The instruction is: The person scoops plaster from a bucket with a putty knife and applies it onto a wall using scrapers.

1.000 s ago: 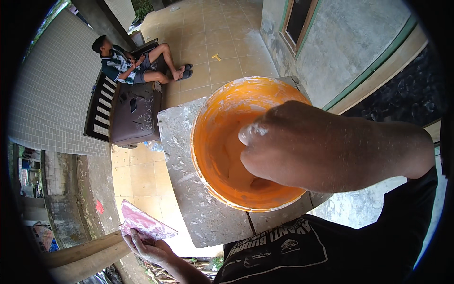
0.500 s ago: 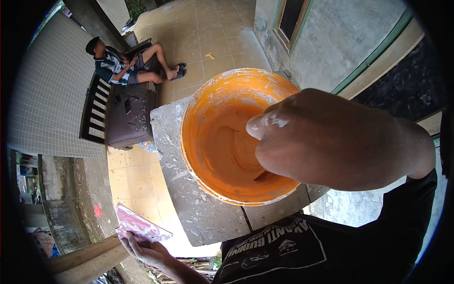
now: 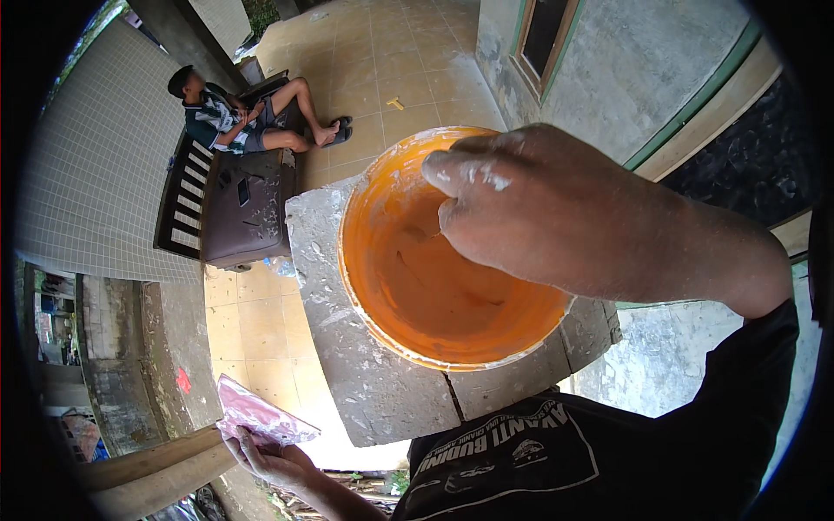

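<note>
An orange bucket, its rim and inner wall streaked with white, stands on grey boards in front of me. Inside lies a wet, smooth mix that looks orange, with curved marks on its surface. My right hand is closed above the bucket's far right part, white smears on its knuckles. Whatever it grips is hidden beneath it. Low on the left, my left hand grips a flat pinkish sheet smeared with white, held out beside the boards.
A person sits on a dark bench at the far left, a phone lying on its seat. Yellow tiles cover the floor. A grey wall rises at the right. A wooden beam runs at lower left.
My right hand has moved left and away from me, toward the bucket's far side. A dark edge seen below it in the mix earlier is less plain now. My left hand keeps its hold.
</note>
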`<state>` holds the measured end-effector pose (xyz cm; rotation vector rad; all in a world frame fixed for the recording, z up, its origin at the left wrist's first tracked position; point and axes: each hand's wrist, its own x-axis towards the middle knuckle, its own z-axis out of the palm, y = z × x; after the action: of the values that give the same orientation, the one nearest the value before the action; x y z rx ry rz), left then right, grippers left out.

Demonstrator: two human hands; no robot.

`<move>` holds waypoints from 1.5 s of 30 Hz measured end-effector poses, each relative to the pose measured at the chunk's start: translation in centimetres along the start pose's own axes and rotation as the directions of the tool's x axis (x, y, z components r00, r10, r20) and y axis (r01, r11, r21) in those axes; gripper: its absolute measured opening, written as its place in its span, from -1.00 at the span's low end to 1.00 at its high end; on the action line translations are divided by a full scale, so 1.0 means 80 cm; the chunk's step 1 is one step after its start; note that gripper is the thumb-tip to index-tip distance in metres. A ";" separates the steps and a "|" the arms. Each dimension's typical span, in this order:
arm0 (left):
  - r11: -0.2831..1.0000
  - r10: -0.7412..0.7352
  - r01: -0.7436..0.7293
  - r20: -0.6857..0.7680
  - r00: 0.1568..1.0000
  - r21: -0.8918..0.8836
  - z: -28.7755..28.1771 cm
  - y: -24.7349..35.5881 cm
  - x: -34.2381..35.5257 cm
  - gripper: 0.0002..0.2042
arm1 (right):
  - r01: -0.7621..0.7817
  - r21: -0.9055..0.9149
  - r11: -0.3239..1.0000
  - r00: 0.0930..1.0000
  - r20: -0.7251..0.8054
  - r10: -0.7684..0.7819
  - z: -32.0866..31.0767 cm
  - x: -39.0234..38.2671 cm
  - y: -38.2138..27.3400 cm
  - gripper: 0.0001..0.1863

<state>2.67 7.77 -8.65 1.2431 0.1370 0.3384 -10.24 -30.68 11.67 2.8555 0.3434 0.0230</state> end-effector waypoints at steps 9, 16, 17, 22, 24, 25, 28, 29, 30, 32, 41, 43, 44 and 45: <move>0.998 0.048 -0.048 0.021 0.999 -0.033 0.009 0.016 -0.006 -0.61 | -0.060 0.145 0.988 0.986 -0.146 0.081 -0.011 -0.013 -0.001 -0.90; 0.991 -0.024 0.031 0.049 0.998 -0.133 0.014 0.024 -0.005 -0.52 | -0.195 0.112 0.974 0.975 -0.082 0.205 -0.038 -0.035 0.000 -0.81; 0.989 -0.021 0.023 0.017 1.000 -0.147 0.015 0.023 -0.005 -0.53 | -0.253 0.057 0.966 0.946 -0.192 0.260 -0.042 -0.047 0.004 -0.79; 0.984 0.000 0.016 0.088 0.996 -0.179 0.007 0.031 0.000 -0.55 | -0.572 0.321 0.755 0.737 -0.203 0.645 -0.084 -0.080 -0.002 -0.70; 0.983 0.000 0.016 0.087 0.996 -0.184 0.002 0.032 0.002 -0.56 | -0.617 0.399 0.678 0.656 -0.216 0.723 -0.081 -0.089 -0.005 -0.71; 0.980 0.001 0.018 0.095 0.995 -0.200 -0.004 0.034 0.001 -0.56 | -0.630 0.521 0.576 0.613 -0.121 0.780 -0.077 -0.097 -0.012 -0.71; 0.977 0.004 0.017 0.100 0.995 -0.212 -0.022 0.026 0.007 -0.57 | -0.658 0.610 0.440 0.549 -0.011 0.836 -0.051 -0.119 -0.033 -0.72; 0.980 0.012 0.007 0.098 0.995 -0.198 -0.026 0.024 0.009 -0.57 | -0.680 0.602 0.418 0.524 0.002 0.852 -0.048 -0.126 -0.041 -0.72; 0.979 0.010 0.010 0.101 0.995 -0.204 -0.026 0.026 0.010 -0.57 | -0.683 0.599 0.418 0.521 -0.002 0.854 -0.049 -0.129 -0.049 -0.72; 0.980 0.000 0.029 0.148 0.989 -0.198 -0.027 0.034 0.009 -0.58 | -0.623 0.642 0.447 0.487 -0.129 0.864 -0.053 -0.131 -0.064 -0.70; 0.980 -0.011 0.065 0.269 0.963 -0.189 -0.052 0.034 0.025 -0.60 | -0.671 0.563 0.482 0.467 -0.184 0.865 -0.044 -0.124 -0.093 -0.69; 0.977 -0.020 0.084 0.308 0.951 -0.194 -0.059 0.032 0.028 -0.61 | -0.668 0.597 0.443 0.416 -0.194 0.888 -0.042 -0.128 -0.099 -0.64; 0.976 -0.028 0.099 0.339 0.940 -0.195 -0.062 0.032 0.030 -0.61 | -0.681 0.556 0.476 0.443 -0.204 0.873 -0.034 -0.132 -0.100 -0.64; 0.975 -0.024 0.097 0.341 0.940 -0.199 -0.063 0.033 0.030 -0.61 | -0.690 0.515 0.509 0.471 -0.215 0.856 -0.029 -0.133 -0.100 -0.63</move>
<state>3.03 13.82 -7.55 1.0632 -0.1532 0.0789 -22.52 -25.04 11.96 3.0249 -1.0832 0.9076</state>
